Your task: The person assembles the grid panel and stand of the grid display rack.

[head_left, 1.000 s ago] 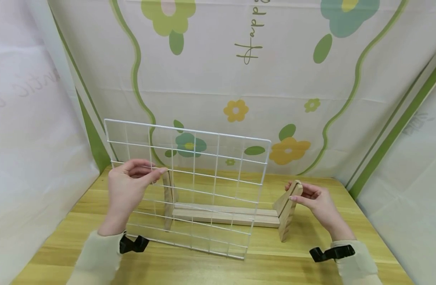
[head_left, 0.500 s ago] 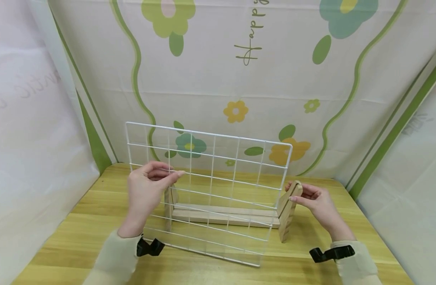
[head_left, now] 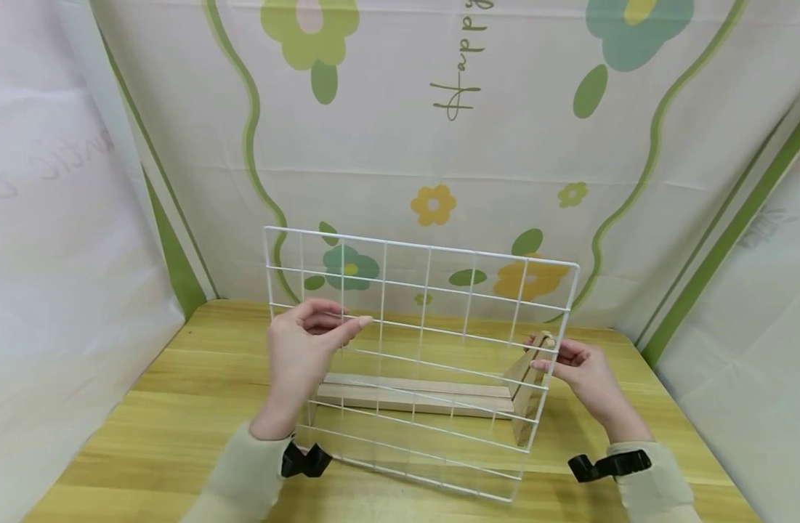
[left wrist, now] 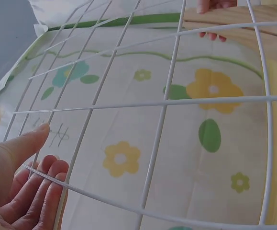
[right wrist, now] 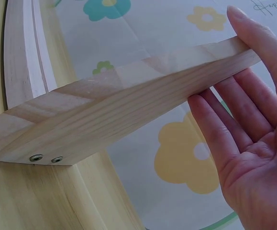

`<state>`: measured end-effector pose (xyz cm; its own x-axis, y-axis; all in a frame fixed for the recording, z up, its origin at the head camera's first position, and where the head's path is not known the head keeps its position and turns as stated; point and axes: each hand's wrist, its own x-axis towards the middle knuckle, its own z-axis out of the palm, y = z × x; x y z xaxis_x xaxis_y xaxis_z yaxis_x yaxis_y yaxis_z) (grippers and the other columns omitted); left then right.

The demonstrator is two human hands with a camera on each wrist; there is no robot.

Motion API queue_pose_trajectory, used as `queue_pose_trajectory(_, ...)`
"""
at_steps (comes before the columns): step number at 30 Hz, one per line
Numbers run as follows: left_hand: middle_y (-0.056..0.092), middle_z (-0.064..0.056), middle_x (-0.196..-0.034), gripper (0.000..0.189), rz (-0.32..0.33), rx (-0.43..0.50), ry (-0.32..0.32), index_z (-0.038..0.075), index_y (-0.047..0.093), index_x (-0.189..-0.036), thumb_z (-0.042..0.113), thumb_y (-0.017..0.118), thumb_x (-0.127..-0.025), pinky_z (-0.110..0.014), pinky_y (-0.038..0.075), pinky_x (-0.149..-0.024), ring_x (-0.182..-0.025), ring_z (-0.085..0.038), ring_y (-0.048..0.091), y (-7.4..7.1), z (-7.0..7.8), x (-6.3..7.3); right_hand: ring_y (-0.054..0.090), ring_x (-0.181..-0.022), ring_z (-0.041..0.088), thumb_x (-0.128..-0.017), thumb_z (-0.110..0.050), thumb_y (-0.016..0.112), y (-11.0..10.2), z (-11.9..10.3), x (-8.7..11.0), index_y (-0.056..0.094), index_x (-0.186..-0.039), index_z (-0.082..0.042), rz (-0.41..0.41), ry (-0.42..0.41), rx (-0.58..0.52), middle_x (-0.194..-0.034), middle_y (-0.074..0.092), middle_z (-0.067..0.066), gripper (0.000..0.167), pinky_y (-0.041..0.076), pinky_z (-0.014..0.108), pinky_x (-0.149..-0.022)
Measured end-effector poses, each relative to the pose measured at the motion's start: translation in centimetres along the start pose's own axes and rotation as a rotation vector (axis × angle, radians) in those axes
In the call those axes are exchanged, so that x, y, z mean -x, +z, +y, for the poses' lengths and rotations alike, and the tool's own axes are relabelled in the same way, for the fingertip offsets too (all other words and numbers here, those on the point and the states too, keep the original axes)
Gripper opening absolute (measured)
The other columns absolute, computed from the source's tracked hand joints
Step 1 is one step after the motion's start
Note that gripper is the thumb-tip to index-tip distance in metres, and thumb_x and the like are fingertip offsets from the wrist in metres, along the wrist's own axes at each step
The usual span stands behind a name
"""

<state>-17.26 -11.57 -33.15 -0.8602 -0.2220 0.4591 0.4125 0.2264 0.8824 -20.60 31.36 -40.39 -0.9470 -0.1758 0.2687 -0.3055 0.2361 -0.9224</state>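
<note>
A white wire grid panel stands tilted in front of a pale wooden stand. My left hand holds it by the wires at its left part, the thumb on the near side and the fingers behind; the left wrist view shows the hand at the mesh. The stand has a grooved crossbar and two uprights. My right hand pinches the top of the right upright, its thumb on the edge. In the right wrist view two metal fasteners show low on that upright. The left upright is mostly hidden by my left hand.
The stand rests on a yellow wood-grain table. Behind the table hangs a white cloth backdrop with printed flowers, and cloth walls rise at either side. A black strap goes round each wrist.
My left hand has carried the grid panel to the right, so its right edge now overlaps the right upright in the head view. My right hand keeps its place on the upright.
</note>
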Motion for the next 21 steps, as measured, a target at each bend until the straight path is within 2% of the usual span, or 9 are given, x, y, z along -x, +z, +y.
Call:
queue_pose_trajectory(5, 0.074, -0.004, -0.078, 0.033, -0.017, 0.025, 0.027, 0.006, 0.074, -0.088, 0.027, 0.095, -0.074, -0.029, 0.060, -0.061, -0.067, -0.019, 0.071, 1.1, 0.1, 0.2, 0.065, -0.098, 0.010, -0.090, -0.012, 0.080, 0.1, -0.1, 0.1, 0.068, -0.124, 0.007, 0.074, 0.062, 0.121, -0.106, 0.072, 0.003, 0.041, 0.052, 0.021, -0.081)
queue_pose_trajectory(8, 0.074, -0.004, -0.077, 0.032, -0.020, 0.039, 0.046, 0.006, 0.073, -0.088, 0.025, 0.095, -0.073, -0.029, 0.060, -0.061, -0.068, -0.019, 0.071, 1.4, 0.1, 0.2, 0.068, -0.102, 0.013, -0.091, -0.010, 0.079, 0.2, -0.1, 0.1, 0.066, -0.126, 0.008, 0.059, 0.052, 0.097, -0.111, 0.074, 0.009, 0.042, 0.052, 0.021, -0.085)
queue_pose_trajectory(11, 0.073, -0.003, -0.076, 0.032, -0.022, 0.046, 0.053, 0.005, 0.073, -0.088, 0.023, 0.095, -0.073, -0.029, 0.060, -0.061, -0.068, -0.019, 0.071, 1.6, 0.1, 0.3, 0.069, -0.104, 0.013, -0.092, -0.008, 0.077, 0.2, 0.0, 0.0, 0.065, -0.127, 0.009, 0.038, 0.033, 0.068, -0.113, 0.074, 0.008, 0.041, 0.052, 0.021, -0.087)
queue_pose_trajectory(15, 0.073, -0.003, -0.077, 0.033, -0.022, 0.040, 0.053, 0.004, 0.073, -0.089, 0.023, 0.095, -0.073, -0.029, 0.060, -0.061, -0.068, -0.019, 0.071, 1.7, 0.1, 0.3, 0.069, -0.100, 0.011, -0.092, -0.008, 0.078, 0.3, -0.1, 0.1, 0.066, -0.125, 0.010, 0.048, 0.029, 0.079, -0.108, 0.075, 0.003, 0.039, 0.052, 0.019, -0.085)
queue_pose_trajectory(21, 0.073, -0.002, -0.076, 0.034, -0.019, 0.036, 0.064, 0.002, 0.073, -0.090, 0.024, 0.094, -0.074, -0.029, 0.060, -0.061, -0.068, -0.018, 0.071, 1.9, 0.3, 0.4, 0.070, -0.097, 0.012, -0.092, -0.008, 0.078, 0.2, 0.0, 0.2, 0.066, -0.125, 0.008, 0.052, 0.036, 0.082, -0.106, 0.075, 0.004, 0.040, 0.053, 0.021, -0.083)
